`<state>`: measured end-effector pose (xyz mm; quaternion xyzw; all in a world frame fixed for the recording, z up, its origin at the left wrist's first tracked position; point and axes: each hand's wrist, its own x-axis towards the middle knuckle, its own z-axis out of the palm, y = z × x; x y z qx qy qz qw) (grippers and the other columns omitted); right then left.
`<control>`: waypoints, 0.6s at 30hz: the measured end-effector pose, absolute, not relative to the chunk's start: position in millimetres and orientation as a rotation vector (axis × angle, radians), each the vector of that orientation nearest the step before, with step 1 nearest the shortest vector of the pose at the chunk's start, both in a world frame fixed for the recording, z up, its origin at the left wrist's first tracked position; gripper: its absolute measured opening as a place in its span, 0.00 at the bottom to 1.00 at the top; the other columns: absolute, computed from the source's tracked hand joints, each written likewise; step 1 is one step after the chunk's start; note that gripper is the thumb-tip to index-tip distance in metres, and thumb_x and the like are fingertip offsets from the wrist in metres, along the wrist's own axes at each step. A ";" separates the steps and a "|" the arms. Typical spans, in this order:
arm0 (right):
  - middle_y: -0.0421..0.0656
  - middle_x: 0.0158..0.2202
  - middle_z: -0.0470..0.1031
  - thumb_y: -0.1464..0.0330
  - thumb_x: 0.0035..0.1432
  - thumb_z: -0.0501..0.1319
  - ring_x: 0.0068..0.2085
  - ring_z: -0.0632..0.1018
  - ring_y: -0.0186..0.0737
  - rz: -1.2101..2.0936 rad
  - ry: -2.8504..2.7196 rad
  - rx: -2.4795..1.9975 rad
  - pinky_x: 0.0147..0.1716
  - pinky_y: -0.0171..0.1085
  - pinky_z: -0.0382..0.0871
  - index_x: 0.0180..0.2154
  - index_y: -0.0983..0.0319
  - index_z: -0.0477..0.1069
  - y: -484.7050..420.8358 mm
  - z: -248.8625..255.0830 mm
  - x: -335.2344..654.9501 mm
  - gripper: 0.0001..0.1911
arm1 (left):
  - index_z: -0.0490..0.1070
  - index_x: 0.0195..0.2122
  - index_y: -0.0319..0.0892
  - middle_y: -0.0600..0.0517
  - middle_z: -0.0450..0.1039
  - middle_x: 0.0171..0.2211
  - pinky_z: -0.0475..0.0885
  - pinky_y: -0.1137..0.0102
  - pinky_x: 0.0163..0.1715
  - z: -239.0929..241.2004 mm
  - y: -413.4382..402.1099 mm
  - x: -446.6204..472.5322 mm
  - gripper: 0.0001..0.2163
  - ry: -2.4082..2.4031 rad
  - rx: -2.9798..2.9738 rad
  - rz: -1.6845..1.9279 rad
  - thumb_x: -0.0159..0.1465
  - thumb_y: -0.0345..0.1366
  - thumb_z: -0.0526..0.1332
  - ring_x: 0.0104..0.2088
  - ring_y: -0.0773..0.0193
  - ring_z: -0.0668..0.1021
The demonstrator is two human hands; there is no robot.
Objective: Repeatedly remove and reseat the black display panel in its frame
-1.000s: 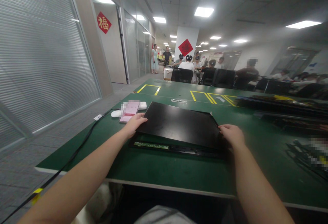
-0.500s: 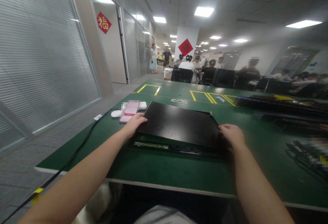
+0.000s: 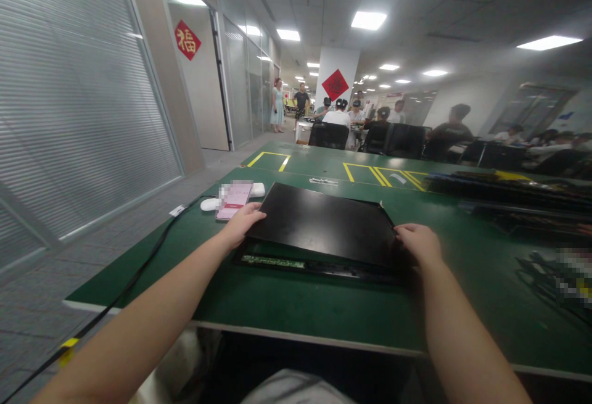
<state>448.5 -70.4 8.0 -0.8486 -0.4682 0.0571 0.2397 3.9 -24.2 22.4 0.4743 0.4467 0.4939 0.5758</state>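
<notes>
A dark, glossy flat display panel [image 3: 324, 222] lies tilted over a black frame [image 3: 356, 272] on the green table. My left hand [image 3: 245, 222] grips the panel's left edge, thumb on top and fingers underneath. At its right edge, my right hand [image 3: 420, 242] pinches the panel near the corner. Along the near side, a strip of green circuit board [image 3: 272, 262] shows in the frame, below the panel's front edge. Most of the frame is hidden under the panel.
Left of the panel lie a phone [image 3: 234, 200] and a white mouse-like object [image 3: 209, 205]. A black cable [image 3: 152, 256] runs over the left table edge. Dark flat parts [image 3: 490, 191] are stacked at the right, near tangled cables [image 3: 546, 280]. Yellow tape [image 3: 349, 173] marks the far side.
Both hands and the panel stay almost where they were. In the background, a seated person at the right has shifted slightly.
</notes>
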 end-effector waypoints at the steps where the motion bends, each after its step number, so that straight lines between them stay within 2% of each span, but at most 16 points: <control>1: 0.47 0.39 0.82 0.59 0.55 0.56 0.33 0.80 0.44 0.202 -1.247 -2.317 0.29 0.37 0.69 0.41 0.56 0.82 -71.0 9.4 447.0 0.19 | 0.72 0.43 0.38 0.51 0.80 0.29 0.74 0.70 0.27 21.9 -23.8 3.6 0.16 1.038 1.111 1.154 0.52 0.29 0.65 0.26 0.61 0.81; 9: 0.49 0.39 0.82 0.59 0.55 0.56 0.41 0.80 0.50 0.072 -1.333 -2.386 0.34 0.40 0.69 0.41 0.55 0.83 -73.6 15.9 432.8 0.19 | 0.75 0.44 0.37 0.49 0.82 0.30 0.74 0.70 0.28 20.1 -21.1 2.9 0.17 1.019 1.112 1.150 0.52 0.29 0.65 0.29 0.59 0.82; 18: 0.49 0.40 0.82 0.58 0.54 0.55 0.40 0.80 0.51 0.094 -1.341 -2.416 0.35 0.41 0.70 0.42 0.54 0.83 -74.5 19.1 429.9 0.20 | 0.75 0.45 0.36 0.49 0.82 0.29 0.75 0.70 0.28 21.2 -21.7 3.2 0.18 1.000 1.107 1.145 0.51 0.29 0.65 0.28 0.59 0.82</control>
